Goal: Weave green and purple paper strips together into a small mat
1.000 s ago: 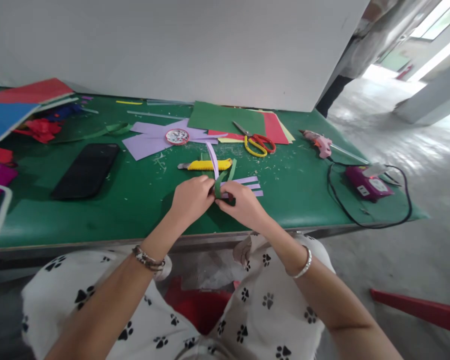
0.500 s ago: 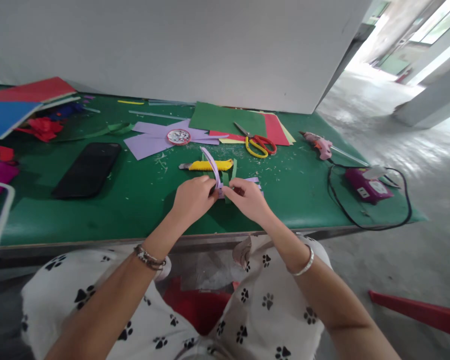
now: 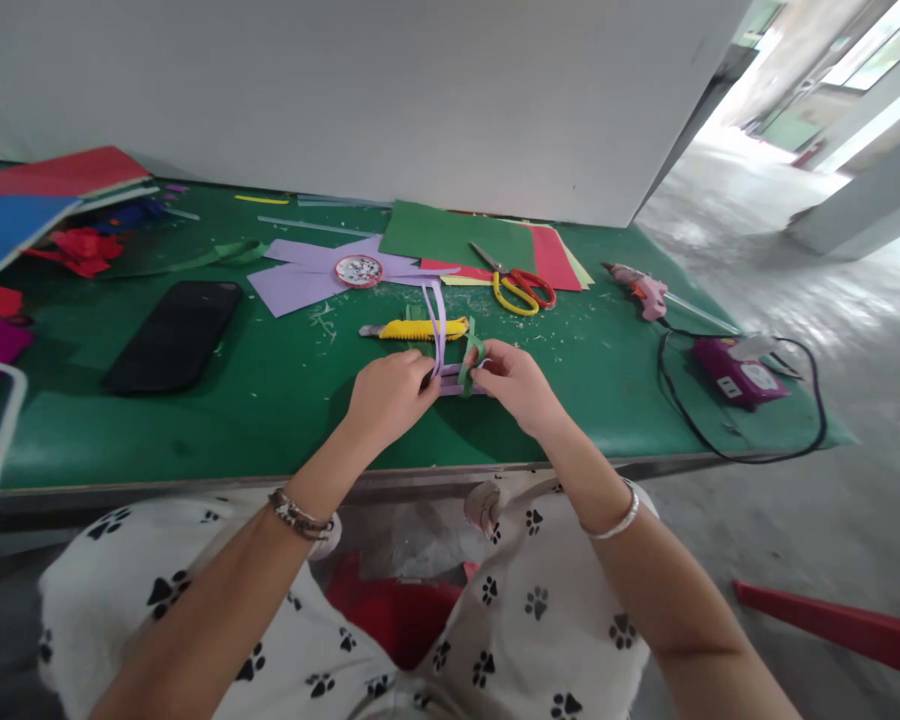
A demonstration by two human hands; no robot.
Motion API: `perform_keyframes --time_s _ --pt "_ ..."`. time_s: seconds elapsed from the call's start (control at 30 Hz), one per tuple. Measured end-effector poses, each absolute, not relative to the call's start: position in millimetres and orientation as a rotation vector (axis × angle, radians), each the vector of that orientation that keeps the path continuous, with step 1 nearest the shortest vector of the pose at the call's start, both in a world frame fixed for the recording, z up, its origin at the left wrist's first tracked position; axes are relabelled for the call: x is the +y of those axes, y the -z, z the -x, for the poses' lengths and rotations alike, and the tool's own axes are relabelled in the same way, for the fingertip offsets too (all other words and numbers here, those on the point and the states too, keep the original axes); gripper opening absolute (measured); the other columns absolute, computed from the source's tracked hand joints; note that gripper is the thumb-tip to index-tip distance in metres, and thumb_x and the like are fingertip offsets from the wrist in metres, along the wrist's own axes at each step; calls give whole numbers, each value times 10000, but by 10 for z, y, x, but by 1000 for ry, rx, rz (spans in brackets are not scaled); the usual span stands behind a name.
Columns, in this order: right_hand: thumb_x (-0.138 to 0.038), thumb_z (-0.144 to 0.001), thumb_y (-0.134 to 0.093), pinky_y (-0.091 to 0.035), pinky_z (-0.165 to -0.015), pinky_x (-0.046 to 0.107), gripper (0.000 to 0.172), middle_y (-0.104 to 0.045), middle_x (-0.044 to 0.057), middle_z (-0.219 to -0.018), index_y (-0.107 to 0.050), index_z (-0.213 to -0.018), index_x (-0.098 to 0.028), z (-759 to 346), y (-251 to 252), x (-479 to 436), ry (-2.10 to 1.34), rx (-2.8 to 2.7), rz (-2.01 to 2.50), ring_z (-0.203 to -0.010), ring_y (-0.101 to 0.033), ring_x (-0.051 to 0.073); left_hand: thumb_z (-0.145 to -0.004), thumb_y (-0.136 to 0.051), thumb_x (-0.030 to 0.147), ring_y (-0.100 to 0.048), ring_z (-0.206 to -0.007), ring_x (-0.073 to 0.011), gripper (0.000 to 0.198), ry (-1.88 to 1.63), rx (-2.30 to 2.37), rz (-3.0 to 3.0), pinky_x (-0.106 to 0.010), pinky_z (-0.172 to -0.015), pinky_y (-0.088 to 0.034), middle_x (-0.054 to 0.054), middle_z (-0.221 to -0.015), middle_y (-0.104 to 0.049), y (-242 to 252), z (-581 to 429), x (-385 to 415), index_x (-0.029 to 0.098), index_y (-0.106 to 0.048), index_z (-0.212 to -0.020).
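Observation:
Between my hands, purple paper strips (image 3: 439, 325) and green paper strips cross each other above the green tabletop. My left hand (image 3: 392, 392) is closed at the left end, pinching the purple strips, two of which rise upward in a curve. Closed on a green paper strip (image 3: 466, 377) at the right side is my right hand (image 3: 519, 385), thumb and finger together. A yellow utility knife (image 3: 420, 329) lies just beyond the strips, its blade toward the left. The fingertips partly hide where the strips meet.
Scissors (image 3: 521, 290) lie by green, red and yellow sheets. A small dish (image 3: 358, 271) rests on purple paper (image 3: 296, 290). A black phone (image 3: 176, 338) is at left. At right are a pink glue gun (image 3: 645, 293), its cord and a purple box (image 3: 739, 372).
My right hand has shifted slightly right and up, now pinching a green strip. The purple strips standing by my left hand have swung upright and to the right.

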State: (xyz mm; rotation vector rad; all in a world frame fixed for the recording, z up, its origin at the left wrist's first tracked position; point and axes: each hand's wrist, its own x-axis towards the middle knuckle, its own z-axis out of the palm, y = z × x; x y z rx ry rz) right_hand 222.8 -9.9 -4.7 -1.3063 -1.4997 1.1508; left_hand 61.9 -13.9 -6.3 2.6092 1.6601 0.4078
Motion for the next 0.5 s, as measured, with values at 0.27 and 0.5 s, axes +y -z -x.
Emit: perform_keyframes --time_s 0.27,0.5 --pt "-251 -685 -516 -303 -430 193 108 -406 -71 -635 -482 -771 -194 -2175 59 -120 -1223 -1440 1223 -478 -359 37 -852 -418 255 -590 -704 -173 235 -416 1654 -2610 -262 -500 -305 -40 -745 -621 70 -623 -143 167 -625 -783" --pt "-176 -695 -523 -348 -460 207 255 -396 -76 -607 -505 -946 -215 -2208 177 -128 -1152 -1497 1113 -498 -394 57 -858 -422 259 -592 -727 -174 220 -398 1629 -2628 -257 -519 -321 -41 -777 -622 73 -624 -128 166 -617 -815"
